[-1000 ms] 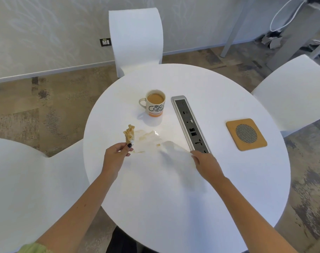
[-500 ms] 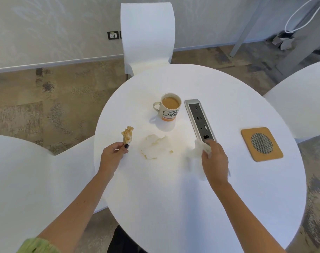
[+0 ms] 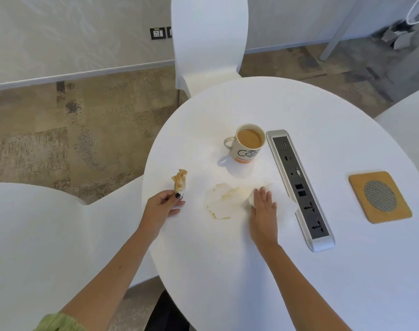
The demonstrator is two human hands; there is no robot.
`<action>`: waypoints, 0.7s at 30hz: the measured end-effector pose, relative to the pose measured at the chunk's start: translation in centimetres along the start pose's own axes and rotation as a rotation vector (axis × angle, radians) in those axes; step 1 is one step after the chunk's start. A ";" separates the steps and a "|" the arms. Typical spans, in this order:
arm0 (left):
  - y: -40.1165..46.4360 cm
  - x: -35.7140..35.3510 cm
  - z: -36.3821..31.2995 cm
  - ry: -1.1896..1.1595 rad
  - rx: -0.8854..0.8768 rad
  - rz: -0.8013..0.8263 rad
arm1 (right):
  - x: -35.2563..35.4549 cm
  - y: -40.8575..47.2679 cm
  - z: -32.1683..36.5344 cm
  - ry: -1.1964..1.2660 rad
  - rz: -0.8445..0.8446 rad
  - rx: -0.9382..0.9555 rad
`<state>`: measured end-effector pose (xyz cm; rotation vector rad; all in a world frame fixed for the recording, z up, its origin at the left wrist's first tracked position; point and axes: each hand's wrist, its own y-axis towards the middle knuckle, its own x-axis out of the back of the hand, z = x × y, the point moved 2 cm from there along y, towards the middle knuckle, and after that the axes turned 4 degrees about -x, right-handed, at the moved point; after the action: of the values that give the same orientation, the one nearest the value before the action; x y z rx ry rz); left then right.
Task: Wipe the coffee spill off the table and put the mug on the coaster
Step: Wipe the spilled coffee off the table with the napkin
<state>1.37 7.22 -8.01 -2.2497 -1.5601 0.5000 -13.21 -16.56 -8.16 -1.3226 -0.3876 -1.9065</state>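
The right hand point(image 3: 263, 206) lays flat fingers point(image 3: 261, 194) on a clean tissue point(image 3: 282, 204), pressing it to blot the spill point(image 3: 221, 204) at its nine o'clock. Left fingers point(image 3: 177, 195) pinch a soaked wad point(image 3: 179, 181), keeping it off the surface point(image 3: 251, 271). The mug point(image 3: 248, 143) stands at twelve; the coaster point(image 3: 379, 197) waits at three.

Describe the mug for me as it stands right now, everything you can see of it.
The mug is white, ceramic by its look, with dark lettering on its side and an orange band round its base. It stands upright on the white round table, nearly full of light brown coffee, its handle pointing left. The grey power strip lies just to its right, apart from it. Neither hand touches it. It is not yet on the coaster, which lies beyond the strip.
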 end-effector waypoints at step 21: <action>0.0 0.1 0.0 -0.037 -0.005 0.060 | -2.2 -2.1 4.4 -0.104 0.488 0.829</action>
<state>1.44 7.28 -8.00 -2.3091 -1.5163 0.5577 -11.51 -11.53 -7.96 -0.8396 -0.7313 -1.0754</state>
